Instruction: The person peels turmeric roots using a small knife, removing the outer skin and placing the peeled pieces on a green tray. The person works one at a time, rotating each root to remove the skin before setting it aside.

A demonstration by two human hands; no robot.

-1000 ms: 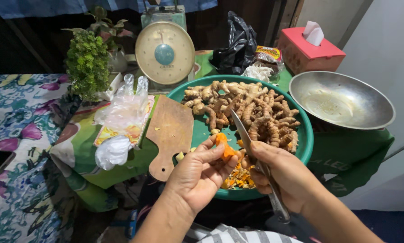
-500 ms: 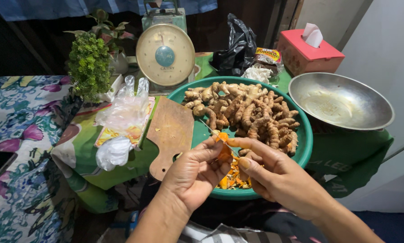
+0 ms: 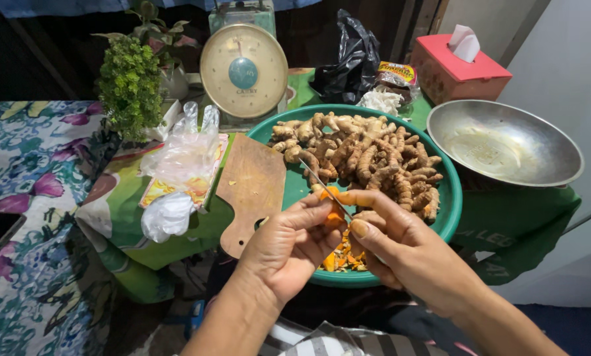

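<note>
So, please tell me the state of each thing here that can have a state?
left hand: holding the orange root piece
orange root piece: partly peeled
right hand: gripping the knife
knife: blade against the piece
green basin: heaped with unpeeled roots
metal bowl: empty
tissue box: open, tissue sticking out
cutting board: bare

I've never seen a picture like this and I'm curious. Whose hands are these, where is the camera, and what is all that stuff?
The camera sits on a person's head and looks down, so you see their own two hands. The left hand pinches a small orange root piece. The right hand holds a thin knife against it. Below lies a big green tray with a pile of knobbly brown roots and orange peelings. Beside it are a wooden cutting board, clear plastic bags, a round weighing scale, a metal bowl, a pink tissue box and a little green plant.
</note>
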